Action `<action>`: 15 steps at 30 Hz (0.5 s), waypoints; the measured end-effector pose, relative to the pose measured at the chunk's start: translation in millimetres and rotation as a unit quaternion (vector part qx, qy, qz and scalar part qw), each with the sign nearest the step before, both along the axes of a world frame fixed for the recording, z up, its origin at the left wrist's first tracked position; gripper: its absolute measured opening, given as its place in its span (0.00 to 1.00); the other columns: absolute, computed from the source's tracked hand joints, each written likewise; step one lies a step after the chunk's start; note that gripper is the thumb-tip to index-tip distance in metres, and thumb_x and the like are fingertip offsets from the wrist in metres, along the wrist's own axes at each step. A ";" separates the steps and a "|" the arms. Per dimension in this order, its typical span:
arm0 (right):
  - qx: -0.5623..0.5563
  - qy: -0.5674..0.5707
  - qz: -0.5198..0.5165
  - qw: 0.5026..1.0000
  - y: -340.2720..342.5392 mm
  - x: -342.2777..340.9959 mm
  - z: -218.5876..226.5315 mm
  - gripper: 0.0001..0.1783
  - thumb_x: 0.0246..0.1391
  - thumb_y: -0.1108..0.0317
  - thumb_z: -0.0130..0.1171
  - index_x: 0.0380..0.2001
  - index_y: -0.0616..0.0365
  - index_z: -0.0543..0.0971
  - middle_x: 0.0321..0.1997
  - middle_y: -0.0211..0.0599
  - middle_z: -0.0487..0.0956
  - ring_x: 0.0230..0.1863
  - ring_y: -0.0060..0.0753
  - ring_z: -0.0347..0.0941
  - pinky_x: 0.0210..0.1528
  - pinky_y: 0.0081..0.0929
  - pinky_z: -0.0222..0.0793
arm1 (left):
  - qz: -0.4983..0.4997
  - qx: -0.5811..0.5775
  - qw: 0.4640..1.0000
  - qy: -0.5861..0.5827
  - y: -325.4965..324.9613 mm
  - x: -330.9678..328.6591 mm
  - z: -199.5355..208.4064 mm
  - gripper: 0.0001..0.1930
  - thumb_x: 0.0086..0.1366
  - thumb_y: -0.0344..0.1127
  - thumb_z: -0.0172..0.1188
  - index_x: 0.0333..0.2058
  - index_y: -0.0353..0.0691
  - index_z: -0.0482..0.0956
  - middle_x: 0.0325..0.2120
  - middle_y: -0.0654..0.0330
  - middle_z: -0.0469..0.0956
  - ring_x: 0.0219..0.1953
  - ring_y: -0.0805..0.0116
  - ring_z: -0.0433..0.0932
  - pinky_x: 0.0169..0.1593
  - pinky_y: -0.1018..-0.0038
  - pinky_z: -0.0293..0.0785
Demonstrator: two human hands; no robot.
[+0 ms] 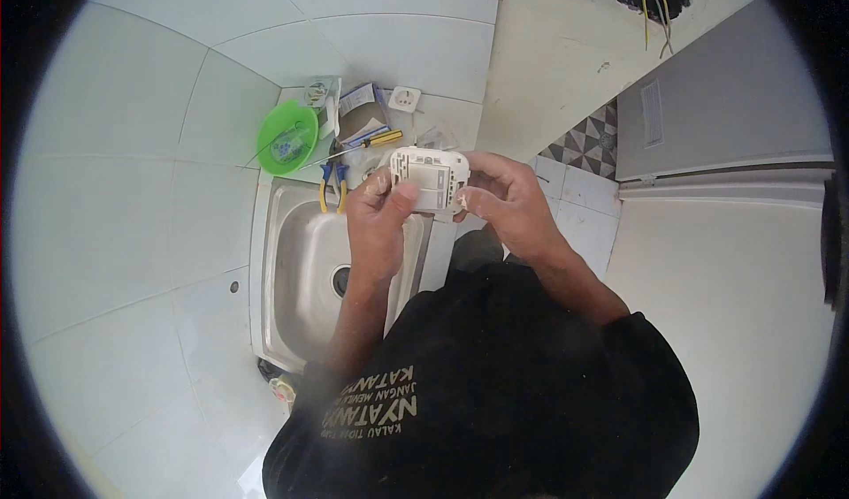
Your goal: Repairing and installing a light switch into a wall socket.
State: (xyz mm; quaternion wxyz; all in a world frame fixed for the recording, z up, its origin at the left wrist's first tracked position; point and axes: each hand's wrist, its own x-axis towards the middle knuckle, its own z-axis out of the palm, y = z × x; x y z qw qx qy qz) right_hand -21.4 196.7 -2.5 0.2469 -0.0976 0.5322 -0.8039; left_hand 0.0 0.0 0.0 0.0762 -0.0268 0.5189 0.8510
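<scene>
Between my two hands is a white wall light switch (432, 177), held up in front of me with its two rocker panels showing and its mounting frame bare. My left hand (376, 220) closes on its left side, the thumb lying over the lower front edge. Gripping the opposite side is my right hand (511, 200), thumb at the front and other fingers partly hidden behind. Pale dust marks the fingers of both. Just beyond my left hand, pliers (327, 190) with blue-and-yellow handles lie by the sink, near a screwdriver (382, 139) with a yellow-and-black handle.
A steel sink (274, 296) sits below my left forearm. Past it stand a green bowl (263, 137) with a plastic packet inside, opened packaging (358, 99) and a white socket (404, 99). Yellowish wires (655, 8) hang from a wall hole at upper right.
</scene>
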 end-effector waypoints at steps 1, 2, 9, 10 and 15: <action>-0.016 0.027 -0.023 0.999 -0.6 1.8 1.4 0.24 0.57 0.71 0.59 0.58 0.58 0.72 0.50 0.42 0.76 0.43 0.35 0.76 0.46 0.26 0.73 | 0.005 -0.042 0.997 0.059 0.7 -0.9 -2.6 0.26 0.63 0.42 0.66 0.54 0.32 0.74 0.46 0.52 0.78 0.45 0.67 0.78 0.51 0.70 0.74; -0.031 0.054 -0.046 0.997 -0.8 2.9 3.1 0.25 0.56 0.72 0.60 0.58 0.59 0.72 0.49 0.41 0.77 0.43 0.32 0.76 0.45 0.24 0.73 | 0.010 -0.084 0.989 0.118 1.9 -0.9 -3.0 0.25 0.61 0.38 0.68 0.53 0.31 0.75 0.44 0.53 0.79 0.45 0.67 0.78 0.49 0.71 0.75; 0.193 0.403 -0.165 0.879 -0.2 -0.5 4.3 0.32 0.40 0.80 0.67 0.53 0.60 0.74 0.49 0.45 0.78 0.49 0.39 0.76 0.49 0.32 0.74 | 0.062 -0.354 0.836 0.416 -3.1 -10.6 4.1 0.24 0.51 0.27 0.72 0.49 0.32 0.78 0.45 0.49 0.81 0.46 0.61 0.81 0.50 0.68 0.77; 0.184 0.422 -0.162 0.873 0.4 -1.2 5.9 0.32 0.40 0.79 0.67 0.53 0.59 0.74 0.51 0.45 0.77 0.52 0.43 0.74 0.54 0.35 0.71 | 0.062 -0.353 0.836 0.414 -3.4 -11.0 4.6 0.24 0.51 0.27 0.72 0.49 0.32 0.78 0.45 0.49 0.81 0.46 0.61 0.81 0.50 0.68 0.77; 0.180 0.455 -0.154 0.859 3.0 -1.3 3.9 0.32 0.39 0.76 0.68 0.53 0.57 0.75 0.52 0.44 0.77 0.55 0.46 0.73 0.58 0.37 0.68 | 0.044 -0.245 0.920 0.302 -0.6 -6.0 6.1 0.21 0.50 0.22 0.70 0.46 0.29 0.78 0.46 0.44 0.79 0.47 0.58 0.81 0.50 0.66 0.78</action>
